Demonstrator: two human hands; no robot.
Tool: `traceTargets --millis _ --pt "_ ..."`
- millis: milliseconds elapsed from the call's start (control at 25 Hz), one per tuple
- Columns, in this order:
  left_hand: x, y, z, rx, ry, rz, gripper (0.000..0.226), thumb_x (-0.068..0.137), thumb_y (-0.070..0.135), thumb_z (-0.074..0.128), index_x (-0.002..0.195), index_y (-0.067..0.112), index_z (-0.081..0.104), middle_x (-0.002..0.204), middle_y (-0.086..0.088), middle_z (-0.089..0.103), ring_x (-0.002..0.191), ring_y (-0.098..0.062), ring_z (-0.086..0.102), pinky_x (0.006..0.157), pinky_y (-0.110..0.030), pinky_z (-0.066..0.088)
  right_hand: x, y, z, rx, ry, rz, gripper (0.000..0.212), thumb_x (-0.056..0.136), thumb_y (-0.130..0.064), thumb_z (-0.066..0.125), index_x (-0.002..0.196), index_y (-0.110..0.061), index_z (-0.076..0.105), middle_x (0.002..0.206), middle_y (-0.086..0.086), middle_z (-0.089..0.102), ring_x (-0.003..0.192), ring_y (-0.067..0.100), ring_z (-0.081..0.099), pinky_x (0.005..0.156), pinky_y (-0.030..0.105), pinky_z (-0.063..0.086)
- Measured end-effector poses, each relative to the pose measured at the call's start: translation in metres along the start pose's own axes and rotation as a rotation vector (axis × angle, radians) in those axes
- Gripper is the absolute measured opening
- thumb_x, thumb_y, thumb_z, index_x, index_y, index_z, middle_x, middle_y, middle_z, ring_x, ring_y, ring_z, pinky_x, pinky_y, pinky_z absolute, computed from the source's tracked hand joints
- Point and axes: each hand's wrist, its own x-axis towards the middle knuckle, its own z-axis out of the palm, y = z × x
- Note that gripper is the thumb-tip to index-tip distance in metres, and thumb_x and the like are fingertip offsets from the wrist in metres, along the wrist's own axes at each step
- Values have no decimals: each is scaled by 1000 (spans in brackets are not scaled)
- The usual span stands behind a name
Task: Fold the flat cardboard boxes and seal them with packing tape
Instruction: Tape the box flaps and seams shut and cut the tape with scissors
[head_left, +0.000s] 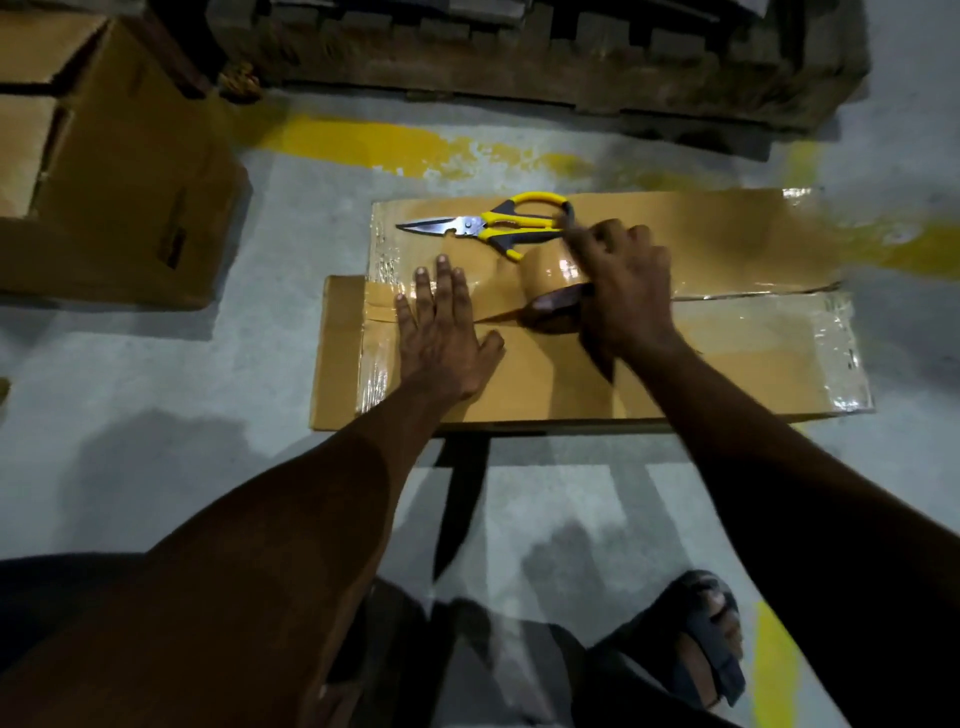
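A brown cardboard box (727, 374) lies on the grey floor with its two top flaps meeting in a middle seam. My left hand (444, 332) presses flat, fingers straight, on brown tape stuck at the seam's left end. My right hand (623, 296) grips a roll of brown packing tape (553, 299) standing on the seam just right of the left hand. A strip of tape runs from the roll to under the left hand. Yellow-handled scissors (488, 226) lie on the far flap, blades pointing left.
Folded cardboard boxes (119, 171) stand at the far left. A wooden pallet (545, 57) runs along the back. Worn yellow floor paint (374, 145) lies behind the box. My sandalled foot (711, 634) is at the bottom right.
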Motion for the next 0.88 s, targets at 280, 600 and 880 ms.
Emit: traceTargets --millis 280,600,880 --pt "6 58 -2 42 -15 124 89 91 56 35 153 4 -5 160 -16 -16 147 -37 -13 116 -58 -4 -18 48 -6 192 90 161 79 75 -58 59 143 -20 45 125 14 52 108 35 46 85 42 40" --pt "14 101 13 -13 -12 74 91 89 59 35 154 9 -4 160 -14 -18 146 -38 -16 116 -59 -5 -24 54 -5 74 53 71 92 71 -61 69 150 -31 35 128 12 54 107 35 48 81 42 40" --pt "14 105 11 11 1 43 93 89 59 36 153 4 -3 160 -15 -14 147 -38 -13 114 -59 -4 -48 128 -23 153 48 522 74 77 -47 62 145 -33 36 143 9 41 130 35 35 102 51 29"
